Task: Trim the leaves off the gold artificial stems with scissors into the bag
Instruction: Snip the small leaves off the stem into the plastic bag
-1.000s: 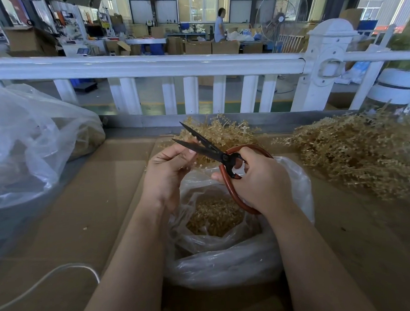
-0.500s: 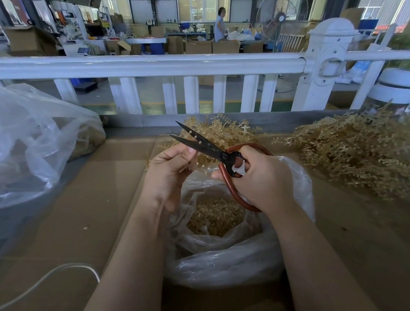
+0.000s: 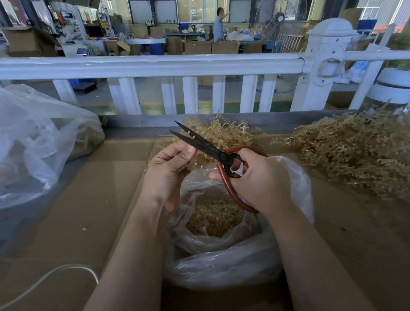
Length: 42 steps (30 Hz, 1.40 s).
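With my left hand (image 3: 169,166) pinching a gold stem (image 3: 200,161) over the open bag (image 3: 227,255) and my right hand (image 3: 259,181) gripping the part-open scissors (image 3: 213,152), I should snip close so leaves drop straight in.

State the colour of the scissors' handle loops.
Reddish-brown, on the scissors; seen clearly in the head view.

White fence rail (image 3: 148,65), lg plastic bag (image 3: 22,144) at left, white cable (image 3: 47,278), fan (image 3: 280,18) behind.
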Motion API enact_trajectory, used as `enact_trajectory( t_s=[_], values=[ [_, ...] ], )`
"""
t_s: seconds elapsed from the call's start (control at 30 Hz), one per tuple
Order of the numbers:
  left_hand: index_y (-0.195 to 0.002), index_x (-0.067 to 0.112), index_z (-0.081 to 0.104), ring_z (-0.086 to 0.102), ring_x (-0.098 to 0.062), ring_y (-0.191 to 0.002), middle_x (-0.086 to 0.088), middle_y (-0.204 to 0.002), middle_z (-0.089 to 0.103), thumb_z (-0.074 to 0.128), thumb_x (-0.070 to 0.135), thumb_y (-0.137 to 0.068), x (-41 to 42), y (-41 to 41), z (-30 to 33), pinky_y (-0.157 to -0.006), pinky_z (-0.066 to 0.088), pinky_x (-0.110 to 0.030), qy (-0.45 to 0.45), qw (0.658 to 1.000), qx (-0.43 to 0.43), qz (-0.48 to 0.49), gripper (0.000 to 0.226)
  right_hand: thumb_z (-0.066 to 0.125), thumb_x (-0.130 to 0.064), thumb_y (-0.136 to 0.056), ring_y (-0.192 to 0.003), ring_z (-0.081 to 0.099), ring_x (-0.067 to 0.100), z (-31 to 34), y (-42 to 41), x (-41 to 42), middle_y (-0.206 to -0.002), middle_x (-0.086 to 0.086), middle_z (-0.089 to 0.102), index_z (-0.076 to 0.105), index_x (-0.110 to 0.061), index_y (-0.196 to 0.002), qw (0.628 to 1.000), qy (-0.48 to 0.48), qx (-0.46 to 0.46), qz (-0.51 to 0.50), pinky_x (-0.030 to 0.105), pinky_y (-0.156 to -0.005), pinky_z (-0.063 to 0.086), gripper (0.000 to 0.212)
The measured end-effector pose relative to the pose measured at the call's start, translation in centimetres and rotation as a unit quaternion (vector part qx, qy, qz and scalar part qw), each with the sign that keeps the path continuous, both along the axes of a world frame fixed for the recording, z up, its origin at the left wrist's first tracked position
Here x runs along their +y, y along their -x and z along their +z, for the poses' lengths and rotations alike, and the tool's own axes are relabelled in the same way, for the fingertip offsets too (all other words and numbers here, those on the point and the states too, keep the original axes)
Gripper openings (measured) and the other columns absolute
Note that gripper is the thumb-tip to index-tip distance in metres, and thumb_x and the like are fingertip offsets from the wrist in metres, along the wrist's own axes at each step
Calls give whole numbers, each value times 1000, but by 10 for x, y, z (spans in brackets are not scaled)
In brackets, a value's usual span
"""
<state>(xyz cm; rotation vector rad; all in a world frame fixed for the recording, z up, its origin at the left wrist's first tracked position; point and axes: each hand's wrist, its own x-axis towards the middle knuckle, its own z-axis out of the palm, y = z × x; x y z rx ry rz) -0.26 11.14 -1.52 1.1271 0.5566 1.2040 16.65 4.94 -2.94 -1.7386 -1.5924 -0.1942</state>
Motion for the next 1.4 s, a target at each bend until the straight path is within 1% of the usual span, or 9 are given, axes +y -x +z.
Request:
enact_trajectory(
  t_s=[0.07,0.33,0.47,0.57,0.7,0.87,1.03,1.3,1.4],
  values=[
    [-72,20,72,42,-11,-63,1,-67,52,67,16,-78,1,0,0,-66,41,-21,-11,1000,1,2,9,58,-83,-73,-59,49,-3,0,0,-1,-73,-24,55,57,-38,-84,1000,0,-4,-2,11,-52,35,46],
    [-87,9,65,47,-6,-62,3,-72,60,66,12,-79,2,-3,-2,-65,47,-17,-46,999,11,7,9,53,-86,-71,-59,51,-5,1,-1,-1,-70,-22,57,62,-34,-85,1000,1,5,-5,14,-50,35,54],
    [-85,12,67,51,-9,-69,-2,-80,61,66,13,-80,-1,-4,0,-70,49,-18,-46,999,8,2,5,53,-85,-72,-57,48,-8,1,-2,0,-67,-24,53,58,-37,-83,1000,-5,5,-5,13,-49,35,50],
    [-83,16,68,51,-17,-79,-11,-90,58,65,10,-85,-2,-5,1,-78,50,-22,-36,999,3,9,7,53,-86,-72,-59,52,-3,-1,-4,2,-71,-24,55,64,-36,-89,1000,-2,11,-5,18,-53,46,54],
    [-87,14,67,61,-20,-89,-5,-93,70,66,12,-83,-2,-7,1,-86,52,-30,-44,998,-15,43,5,52,-86,-70,-62,54,-1,-2,-4,2,-71,-22,58,66,-34,-90,1000,-4,24,-3,20,-54,47,57],
    [-95,10,68,68,-11,-84,3,-88,74,61,3,-91,-2,-7,-1,-80,54,-26,-98,992,-2,77,10,56,-83,-70,-63,53,-5,-2,-5,2,-70,-22,57,66,-33,-87,999,-3,35,9,15,-54,41,55],
    [-84,22,71,68,-14,-85,3,-88,74,60,3,-93,-1,-5,-2,-82,54,-28,-118,990,-9,79,23,60,-81,-71,-71,60,2,-3,-6,2,-81,-21,63,68,-30,-93,999,8,42,32,15,-64,47,56],
    [-83,17,68,62,-12,-80,2,-84,69,60,1,-91,3,-4,-3,-78,50,-24,-118,990,-10,72,19,57,-83,-71,-74,62,3,-6,-7,4,-83,-22,64,69,-31,-98,998,12,46,41,18,-67,52,59],
    [-87,14,66,61,-13,-82,-3,-89,67,58,0,-93,5,-4,-5,-80,49,-24,-125,990,4,70,18,60,-80,-74,-70,59,1,-7,-8,4,-78,-24,60,68,-33,-96,999,2,40,37,14,-62,47,53]
  ],
)
